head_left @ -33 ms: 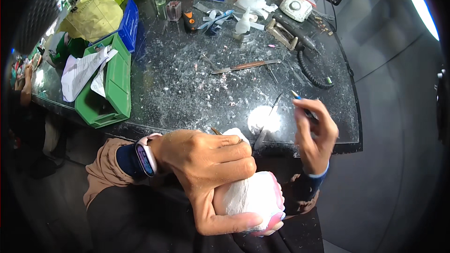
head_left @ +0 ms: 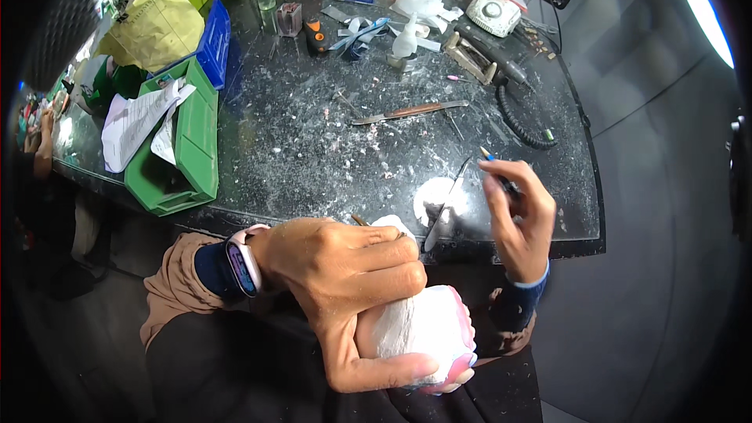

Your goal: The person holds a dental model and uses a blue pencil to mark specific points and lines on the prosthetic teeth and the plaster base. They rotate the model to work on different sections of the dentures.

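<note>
The left hand (head_left: 341, 278) grips a white-and-pink model (head_left: 427, 333).

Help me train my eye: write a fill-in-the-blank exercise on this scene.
The left hand holds a dental model coloured white and ____.
The right hand holds a slim tool with a ____ band.
White papers overhang the ____ bin.
The coiled cord lies to the ____ of the brown-handled knife.

pink; blue; green; right

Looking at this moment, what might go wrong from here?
Only the left hand holds the white model over the lap, so it might slip and fall. The dark slim tool lies near the front edge of the bench, so a careless movement could perhaps knock it off.
</note>
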Demonstrator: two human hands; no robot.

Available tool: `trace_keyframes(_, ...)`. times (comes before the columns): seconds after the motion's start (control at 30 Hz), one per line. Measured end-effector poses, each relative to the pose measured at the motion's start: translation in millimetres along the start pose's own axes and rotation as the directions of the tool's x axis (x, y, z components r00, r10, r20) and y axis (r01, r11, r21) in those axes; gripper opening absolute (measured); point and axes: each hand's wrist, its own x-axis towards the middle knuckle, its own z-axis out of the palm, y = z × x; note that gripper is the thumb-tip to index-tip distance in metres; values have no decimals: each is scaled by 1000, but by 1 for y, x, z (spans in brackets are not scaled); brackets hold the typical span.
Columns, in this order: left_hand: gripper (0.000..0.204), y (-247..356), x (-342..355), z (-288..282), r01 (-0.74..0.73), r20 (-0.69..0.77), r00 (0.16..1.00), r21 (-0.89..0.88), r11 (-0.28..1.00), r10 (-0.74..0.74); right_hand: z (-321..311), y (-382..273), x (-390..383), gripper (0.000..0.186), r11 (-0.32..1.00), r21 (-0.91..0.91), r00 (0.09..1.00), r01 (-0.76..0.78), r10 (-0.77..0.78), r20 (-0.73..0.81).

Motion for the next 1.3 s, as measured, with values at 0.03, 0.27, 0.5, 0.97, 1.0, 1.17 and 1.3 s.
trace_keyframes(0.03,40,0,0,-3,28,34,999,-27,999,-27,-1,1,6,15,997,-73,998,-9,14,66)
trace_keyframes(0.27,32,-2,-5,-6,186,65,982,-121,975,-179,10,29,13,20,918,-396,986,9,58,158)
trace_keyframes(0.5,33,-2,-7,-10,131,9,991,-67,989,-131,14,35,12,19,924,-380,987,49,13,158)
trace_keyframes(0.97,74,0,-3,-4,117,-7,993,117,986,-117,11,39,11,29,951,-301,989,69,-24,148)
trace_keyframes(1.0,74,-1,-3,-4,114,5,993,114,987,-115,11,39,10,29,951,-302,989,66,-22,146)
trace_keyframes(1.17,69,0,-6,-3,130,-52,991,121,984,-124,13,39,8,29,955,-288,995,73,-50,87)
trace_keyframes(1.3,57,-3,-7,-7,137,-45,990,109,985,-132,12,23,1,28,975,-218,997,41,-27,67)
